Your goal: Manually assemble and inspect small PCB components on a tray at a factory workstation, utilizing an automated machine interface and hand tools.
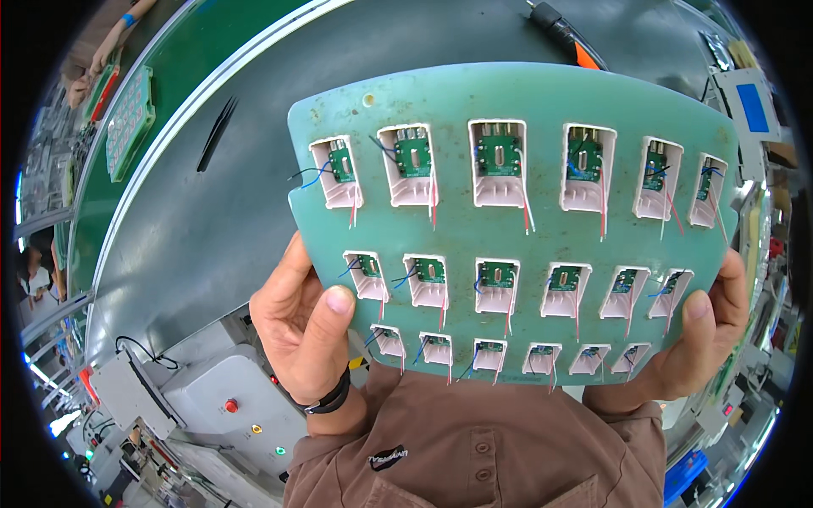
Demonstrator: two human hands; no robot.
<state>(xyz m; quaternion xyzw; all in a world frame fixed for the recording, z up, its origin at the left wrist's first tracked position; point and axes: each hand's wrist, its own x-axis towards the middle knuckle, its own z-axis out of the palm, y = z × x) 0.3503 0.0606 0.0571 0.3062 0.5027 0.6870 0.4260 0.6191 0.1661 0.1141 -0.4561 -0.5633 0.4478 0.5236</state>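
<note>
While both our hands gripped it, the flat pale-green, rigid-looking tray (474,229) sat mid-view, just toward 1 o'clock, in front of our brown buttoned shirt (440,444). Left hand (296,330) held the edge at the tray's 8 o'clock, half closed, thumb on the face; right hand (711,330) did likewise at 4 o'clock. Fingers were largely hidden behind, so we couldn't tell how far they curled.

Tray carried three rows of six open white plastic housings (498,193), each with a green circuit board (510,161) inside, plus thin red and white wires (434,199) trailing toward 6 o'clock and blue wires (315,178) mostly toward 8.

Our read: stiff, moderate weight, wide enough to need two hands; smooth face possibly slick. Wires looked like the fragile bit, so we rated the bare side margins at 8 and 4 the right hold, thumbs off the housings.

On the dark grey worktop (212,212): slim black tweezers (218,135) at 10 o'clock, black-and-orange pen-shaped tool (559,34) at 1.
</note>
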